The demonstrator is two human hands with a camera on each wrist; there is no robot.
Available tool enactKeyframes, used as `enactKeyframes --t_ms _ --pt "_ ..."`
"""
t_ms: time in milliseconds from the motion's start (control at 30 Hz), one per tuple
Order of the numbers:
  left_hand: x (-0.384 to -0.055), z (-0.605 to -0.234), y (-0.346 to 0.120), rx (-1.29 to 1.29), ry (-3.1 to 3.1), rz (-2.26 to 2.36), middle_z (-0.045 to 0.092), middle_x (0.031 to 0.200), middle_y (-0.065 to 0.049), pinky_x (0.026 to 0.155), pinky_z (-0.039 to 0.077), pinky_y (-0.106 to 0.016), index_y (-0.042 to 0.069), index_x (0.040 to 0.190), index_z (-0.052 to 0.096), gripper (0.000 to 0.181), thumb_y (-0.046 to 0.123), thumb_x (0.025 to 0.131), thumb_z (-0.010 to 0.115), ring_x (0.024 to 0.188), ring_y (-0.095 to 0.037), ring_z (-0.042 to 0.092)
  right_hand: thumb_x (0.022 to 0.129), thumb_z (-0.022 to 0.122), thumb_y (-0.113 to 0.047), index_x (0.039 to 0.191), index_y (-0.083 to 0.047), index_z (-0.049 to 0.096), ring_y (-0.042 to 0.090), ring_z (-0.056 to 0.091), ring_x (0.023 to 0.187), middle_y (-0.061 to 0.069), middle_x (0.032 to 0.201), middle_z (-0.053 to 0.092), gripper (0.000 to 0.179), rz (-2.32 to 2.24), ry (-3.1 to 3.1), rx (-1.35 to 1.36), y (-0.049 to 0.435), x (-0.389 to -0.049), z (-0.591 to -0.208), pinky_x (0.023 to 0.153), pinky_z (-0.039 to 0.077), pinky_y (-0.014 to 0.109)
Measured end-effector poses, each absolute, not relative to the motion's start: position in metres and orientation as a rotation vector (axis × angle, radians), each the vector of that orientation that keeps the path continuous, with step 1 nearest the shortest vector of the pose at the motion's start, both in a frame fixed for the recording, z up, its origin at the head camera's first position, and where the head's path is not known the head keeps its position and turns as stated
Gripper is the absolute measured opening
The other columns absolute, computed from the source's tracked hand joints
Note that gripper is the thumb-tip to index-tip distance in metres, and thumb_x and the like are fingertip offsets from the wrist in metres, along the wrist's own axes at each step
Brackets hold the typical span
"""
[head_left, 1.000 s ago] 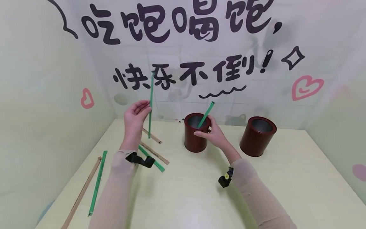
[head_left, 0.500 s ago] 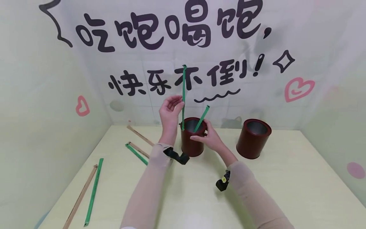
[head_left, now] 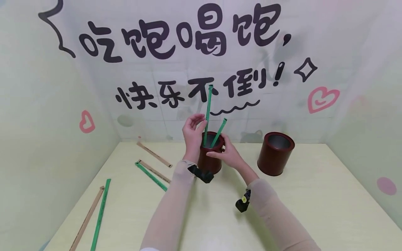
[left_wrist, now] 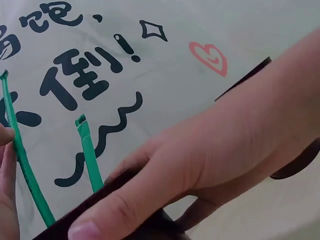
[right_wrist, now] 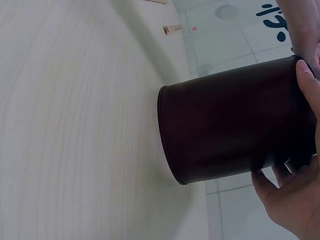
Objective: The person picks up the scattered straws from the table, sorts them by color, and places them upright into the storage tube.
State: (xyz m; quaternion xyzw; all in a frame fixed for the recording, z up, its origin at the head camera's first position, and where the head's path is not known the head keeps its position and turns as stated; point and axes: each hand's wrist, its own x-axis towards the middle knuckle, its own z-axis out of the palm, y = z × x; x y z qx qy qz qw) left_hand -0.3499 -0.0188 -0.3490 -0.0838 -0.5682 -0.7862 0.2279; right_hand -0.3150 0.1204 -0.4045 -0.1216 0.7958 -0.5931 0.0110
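My left hand (head_left: 192,136) pinches a long, thin green paper-wrapped stick (head_left: 208,104) between thumb and fingers. The stick leans slightly right, its lower end inside the mouth of a dark red canister (head_left: 209,164). A second green stick (head_left: 218,132) slants out of that same mouth, as the left wrist view shows too. My right hand (head_left: 231,154) grips the canister near its rim, thumb in front and fingers at the far side. In the right wrist view the canister (right_wrist: 230,122) has its base on the table. Its inside is mostly hidden.
Another dark red canister (head_left: 276,155) stands upright to the right. Left of my arm lie a tan stick (head_left: 154,154), a crossed tan and green stick (head_left: 152,177) pair, and farther left a tan stick (head_left: 86,219) beside a green one (head_left: 101,214). A printed cloth (head_left: 169,66) hangs behind.
My left hand has carried the green stick rightward from over the loose sticks to the canister, then lowered its end into the mouth. The right hand has kept its grip on the canister.
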Motion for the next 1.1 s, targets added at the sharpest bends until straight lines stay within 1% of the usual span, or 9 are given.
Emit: enactKeyframes --t_ms 67,133,267,367,500,600,733,867,1100 --pt "-0.35 -0.353 -0.023 -0.24 -1.592 -2.155 0.066 0.121 -0.026 0.093 0.054 -0.018 -0.007 0.118 0.062 0.03 -0.001 0.09 0.07 0.112 -0.034 0.065 0.088 0.078 -0.027 0.155 -0.018 0.019 0.035 0.037 0.143 0.014 0.153 0.037 0.09 -1.843 2.492 -0.383 0.119 -0.314 -0.405 0.116 0.038 0.056" --pt "-0.349 -0.356 -0.028 -0.248 -1.601 -2.156 0.065 0.123 -0.027 0.093 0.054 -0.017 -0.007 0.12 0.061 0.032 -0.001 0.09 0.07 0.114 -0.035 0.064 0.087 0.078 -0.026 0.155 -0.017 0.02 0.034 0.039 0.142 0.013 0.152 0.038 0.089 -1.835 2.504 -0.383 0.119 -0.314 -0.406 0.115 0.039 0.056" --pt "-0.346 -0.358 -0.04 -0.226 -1.603 -2.163 0.068 0.118 -0.025 0.09 0.055 -0.017 -0.007 0.116 0.063 0.028 -0.001 0.09 0.07 0.104 -0.021 0.068 0.087 0.078 -0.026 0.153 -0.016 0.021 0.033 0.04 0.141 0.012 0.151 0.04 0.088 -1.821 2.518 -0.382 0.118 -0.313 -0.407 0.114 0.041 0.056" --pt "-0.343 -0.358 -0.052 -0.197 -1.575 -2.193 0.071 0.111 -0.017 0.087 0.056 -0.017 -0.006 0.113 0.064 0.025 -0.003 0.089 0.069 0.097 -0.01 0.068 0.087 0.078 -0.026 0.153 -0.015 0.021 0.032 0.039 0.142 0.012 0.151 0.039 0.088 -1.819 2.52 -0.384 0.118 -0.314 -0.407 0.115 0.04 0.056" --pt "-0.338 -0.359 -0.072 -0.155 -1.539 -2.243 0.071 0.102 -0.001 0.087 0.057 -0.018 -0.005 0.113 0.064 0.024 -0.003 0.09 0.068 0.096 -0.006 0.067 0.087 0.078 -0.023 0.153 -0.014 0.022 0.032 0.037 0.143 0.012 0.152 0.038 0.087 -1.818 2.53 -0.396 0.118 -0.315 -0.407 0.117 0.037 0.055" --pt "-0.335 -0.359 -0.09 -0.108 -1.532 -2.254 0.069 0.1 0.004 0.089 0.056 -0.018 -0.002 0.112 0.064 0.021 -0.001 0.091 0.067 0.097 -0.006 0.066 0.087 0.077 -0.022 0.154 -0.013 0.022 0.033 0.037 0.143 0.013 0.152 0.039 0.087 -1.819 2.536 -0.408 0.119 -0.317 -0.406 0.117 0.036 0.055" --pt "-0.327 -0.362 -0.117 -0.024 -1.564 -2.28 0.067 0.108 -0.001 0.094 0.053 -0.019 0.006 0.111 0.062 0.018 0.008 0.094 0.067 0.101 -0.008 0.063 0.087 0.077 -0.023 0.154 -0.013 0.021 0.035 0.036 0.144 0.014 0.153 0.038 0.088 -1.815 2.534 -0.411 0.119 -0.317 -0.407 0.117 0.036 0.056" --pt "-0.32 -0.367 -0.145 0.077 -1.594 -2.342 0.063 0.114 -0.002 0.104 0.05 -0.024 0.011 0.113 0.059 0.02 0.016 0.095 0.067 0.107 -0.01 0.061 0.088 0.077 -0.024 0.155 -0.013 0.02 0.035 0.035 0.145 0.014 0.153 0.037 0.088 -1.808 2.538 -0.411 0.12 -0.318 -0.406 0.118 0.035 0.056" --pt "-0.303 -0.382 -0.193 0.336 -1.661 -2.397 0.058 0.111 0.005 0.111 0.045 -0.025 0.013 0.116 0.053 0.024 0.023 0.097 0.065 0.11 -0.009 0.059 0.088 0.076 -0.022 0.156 -0.012 0.017 0.034 0.032 0.147 0.015 0.157 0.033 0.09 -1.813 2.506 -0.407 0.118 -0.316 -0.403 0.12 0.031 0.056"
